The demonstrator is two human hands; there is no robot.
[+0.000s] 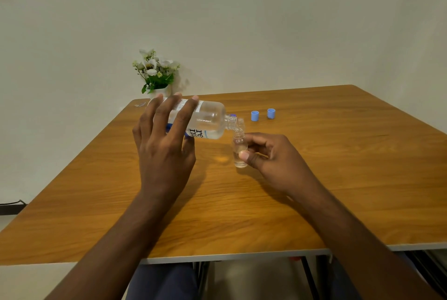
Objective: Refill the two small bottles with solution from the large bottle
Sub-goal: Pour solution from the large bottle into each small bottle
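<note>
My left hand [164, 145] grips the large clear bottle [208, 121], which has a white and blue label. The bottle lies tipped almost level above the table, its open neck pointing right. Its mouth meets the top of a small clear bottle [240, 154] that stands on the wooden table [338, 179]. My right hand [271, 159] pinches that small bottle between thumb and fingers. A little clear liquid shows at its bottom. A second small clear bottle [241, 125] seems to stand just behind it, partly hidden by the large bottle's neck.
Two small blue caps [255, 116] [271, 113] sit on the table beyond my right hand. A bit of blue [232, 115] shows behind the large bottle's neck. A vase of white flowers [157, 75] stands at the far left corner by the wall.
</note>
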